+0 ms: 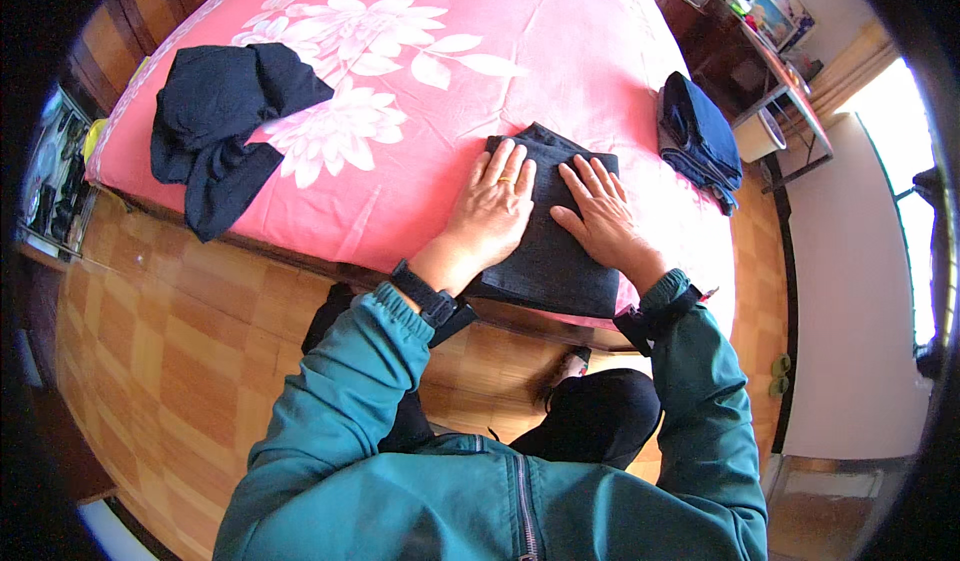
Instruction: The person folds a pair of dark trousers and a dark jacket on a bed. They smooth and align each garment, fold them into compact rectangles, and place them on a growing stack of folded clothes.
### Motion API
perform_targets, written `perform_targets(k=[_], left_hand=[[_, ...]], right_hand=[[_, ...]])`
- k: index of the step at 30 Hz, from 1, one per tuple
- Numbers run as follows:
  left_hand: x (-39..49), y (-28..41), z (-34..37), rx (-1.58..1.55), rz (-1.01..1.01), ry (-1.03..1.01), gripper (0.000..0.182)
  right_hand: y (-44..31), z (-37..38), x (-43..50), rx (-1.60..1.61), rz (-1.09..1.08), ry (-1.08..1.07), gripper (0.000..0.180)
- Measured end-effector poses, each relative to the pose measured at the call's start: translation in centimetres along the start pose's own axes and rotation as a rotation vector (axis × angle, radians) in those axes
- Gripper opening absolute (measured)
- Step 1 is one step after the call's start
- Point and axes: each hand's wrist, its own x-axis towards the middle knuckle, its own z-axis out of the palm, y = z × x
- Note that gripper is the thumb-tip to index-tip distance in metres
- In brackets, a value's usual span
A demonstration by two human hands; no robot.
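Observation:
A folded black garment (551, 264) lies at the near edge of the bed, on a pink flowered bedsheet (435, 163). My left hand (499, 201) rests flat on its left side, fingers extended and fairly close together. On the right side, my right hand (604, 212) lies palm down with its thumb spread out. Neither hand grips the cloth. Farther left, a crumpled dark garment (217, 103) is loosely bunched, with part of it hanging over the bed's edge.
Folded dark blue clothes, apparently jeans (697, 133), are stacked at the bed's right edge. Behind them stand a white bin (759, 137) and a narrow table (787, 80). Wooden flooring (187, 321) runs along the bed's near side. A bright window (896, 171) is at the right.

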Motion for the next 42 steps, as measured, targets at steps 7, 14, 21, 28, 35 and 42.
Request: perform_targets(k=[7, 14, 21, 28, 35, 42], left_hand=[[-0.3, -0.7, -0.1, -0.068, -0.007, -0.037, 0.061], [-0.2, -1.1, 0.1, -0.079, -0.007, -0.092, 0.068], [-0.3, -1.5, 0.2, -0.09, 0.021, -0.09, 0.066], [0.3, -2.6, -0.5, -0.339, -0.037, -0.175, 0.058], [0.2, -1.4, -0.8, -0.202, -0.04, -0.182, 0.067], [-0.2, -0.4, -0.5, -0.031, 0.007, -0.112, 0.072]], right_hand=[[0.0, 1.3, -0.3, 0.033, 0.1, 0.091, 0.073], [-1.3, 1.7, -3.5, -0.008, 0.063, 0.221, 0.074], [-5.6, 2.1, -6.1, -0.092, -0.008, 0.251, 0.08], [-8.7, 2.1, -6.5, 0.081, -0.24, 0.162, 0.073], [-9.7, 2.3, -6.9, 0.111, -0.354, 0.116, 0.079], [-7.7, 0.8, -6.3, 0.573, -0.401, 0.291, 0.028]])
